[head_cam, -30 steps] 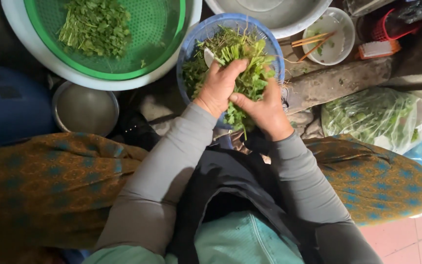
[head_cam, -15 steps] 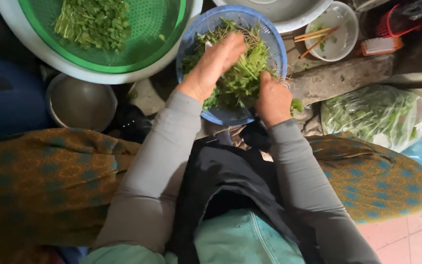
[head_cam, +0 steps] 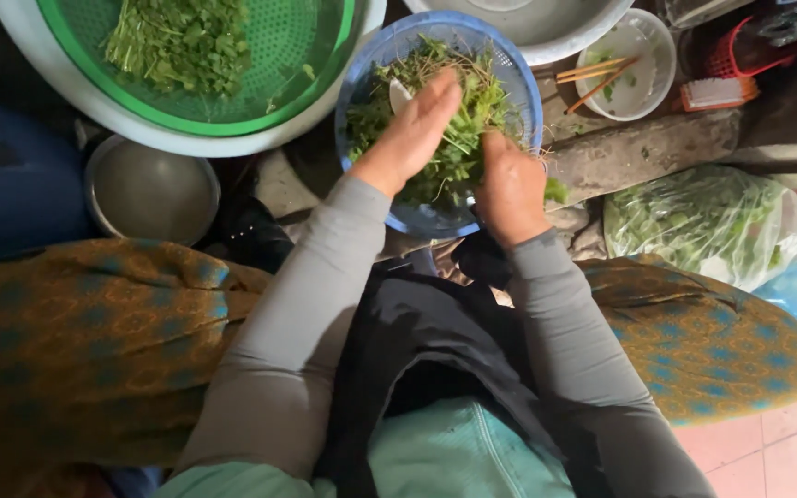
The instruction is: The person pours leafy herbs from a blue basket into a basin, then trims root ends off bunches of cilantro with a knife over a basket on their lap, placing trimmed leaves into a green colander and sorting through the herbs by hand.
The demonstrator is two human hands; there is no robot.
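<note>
A blue plastic colander (head_cam: 519, 77) full of leafy green herbs (head_cam: 469, 120) stands in front of me. My left hand (head_cam: 414, 132) reaches into it with the fingers stretched flat over the herbs, touching them. My right hand (head_cam: 510, 187) is at the near right rim, fingers curled around a bunch of the herb stems. Both arms wear grey sleeves.
A green colander (head_cam: 311, 55) with more herbs sits in a white basin (head_cam: 66, 83) at the upper left. A metal bowl (head_cam: 149, 192) lies below it. A white bowl with chopsticks (head_cam: 629, 65), a red-handled brush (head_cam: 719, 90) and a clear bag of greens (head_cam: 703, 221) are on the right.
My left hand has pushed further into the blue colander and flattened over the herbs. My right hand has slid toward the near right rim, still among the stems.
</note>
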